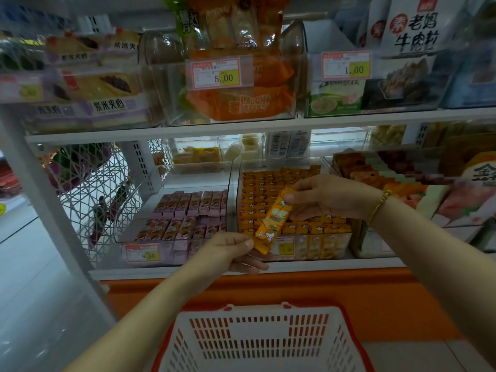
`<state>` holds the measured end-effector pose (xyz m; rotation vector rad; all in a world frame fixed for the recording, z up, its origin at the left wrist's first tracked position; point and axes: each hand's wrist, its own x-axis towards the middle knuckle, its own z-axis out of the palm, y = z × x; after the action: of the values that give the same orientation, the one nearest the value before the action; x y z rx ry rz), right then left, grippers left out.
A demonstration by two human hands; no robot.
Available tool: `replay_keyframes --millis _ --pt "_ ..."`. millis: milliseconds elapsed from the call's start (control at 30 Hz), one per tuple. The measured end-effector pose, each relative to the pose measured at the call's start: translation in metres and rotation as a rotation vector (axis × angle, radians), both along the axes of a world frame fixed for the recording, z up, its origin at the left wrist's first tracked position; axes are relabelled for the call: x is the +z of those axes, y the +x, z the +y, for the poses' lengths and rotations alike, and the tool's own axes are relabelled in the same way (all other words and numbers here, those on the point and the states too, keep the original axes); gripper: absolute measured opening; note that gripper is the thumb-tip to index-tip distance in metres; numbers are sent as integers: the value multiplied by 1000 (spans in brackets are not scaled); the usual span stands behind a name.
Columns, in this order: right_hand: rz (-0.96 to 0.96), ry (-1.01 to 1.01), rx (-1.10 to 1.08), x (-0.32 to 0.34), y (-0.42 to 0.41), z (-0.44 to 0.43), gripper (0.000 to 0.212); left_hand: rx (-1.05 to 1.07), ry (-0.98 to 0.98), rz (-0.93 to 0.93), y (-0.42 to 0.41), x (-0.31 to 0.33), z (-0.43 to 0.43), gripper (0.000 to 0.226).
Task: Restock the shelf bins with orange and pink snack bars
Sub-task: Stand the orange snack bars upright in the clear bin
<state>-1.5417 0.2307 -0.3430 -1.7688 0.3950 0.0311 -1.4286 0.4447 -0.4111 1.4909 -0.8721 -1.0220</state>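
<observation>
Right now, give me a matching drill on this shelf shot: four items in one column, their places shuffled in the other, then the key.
Things:
1. held orange bar
2. pink bars
3. binned orange bars
4. basket

Places:
A. in the right clear bin
B. below the shelf, nearest the camera
C. pinched between left hand and right hand
D. in the left clear bin

Pairs: 1-C, 2-D, 3-A, 4-B
</observation>
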Motion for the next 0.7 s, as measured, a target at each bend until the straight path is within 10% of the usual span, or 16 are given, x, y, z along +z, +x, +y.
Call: replay_keyframes --millis 367,700 --pt "-270 65 250 -1 -10 -8 39 -198 -159 1094 -15 -1 -7 57" --pt "-370 80 198 -14 2 -11 42 -89 -180 816 -29 2 -18 46"
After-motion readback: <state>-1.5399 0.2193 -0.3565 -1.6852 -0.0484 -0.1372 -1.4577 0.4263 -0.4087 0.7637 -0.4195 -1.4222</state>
